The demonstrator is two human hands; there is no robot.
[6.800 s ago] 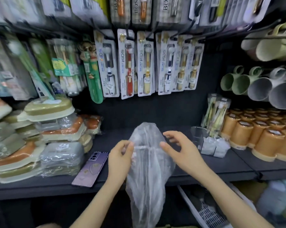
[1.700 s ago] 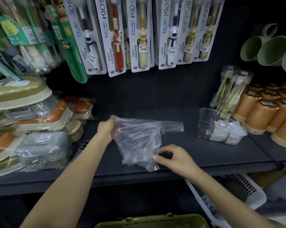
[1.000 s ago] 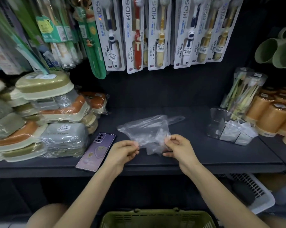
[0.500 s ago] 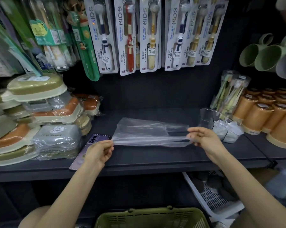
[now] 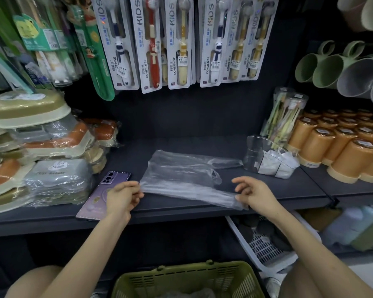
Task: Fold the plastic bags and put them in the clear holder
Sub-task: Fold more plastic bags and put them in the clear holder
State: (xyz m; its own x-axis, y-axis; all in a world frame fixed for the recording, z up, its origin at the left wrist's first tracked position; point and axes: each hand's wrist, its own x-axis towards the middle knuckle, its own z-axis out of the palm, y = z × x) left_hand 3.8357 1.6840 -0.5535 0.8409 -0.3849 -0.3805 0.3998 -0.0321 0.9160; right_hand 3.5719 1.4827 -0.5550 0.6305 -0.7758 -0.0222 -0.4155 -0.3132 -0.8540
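a: on the dark shelf (image 5: 278, 190), why does the plastic bag (image 5: 181, 175) lie flat?
b: so it folds neat, i think. the hands pull its near edge tight.
a: and the clear holder (image 5: 254, 151)?
b: it stands just right of the bag, near enough for dropping it in.
a: how do the hands hold?
b: the left hand (image 5: 121, 198) pinches the left end. the right hand (image 5: 256, 194) pinches the right end, its other fingers loose.
a: how many?
b: one bag out, one holder, two hands. the folded bags (image 5: 273, 163) inside are too bunched to count.
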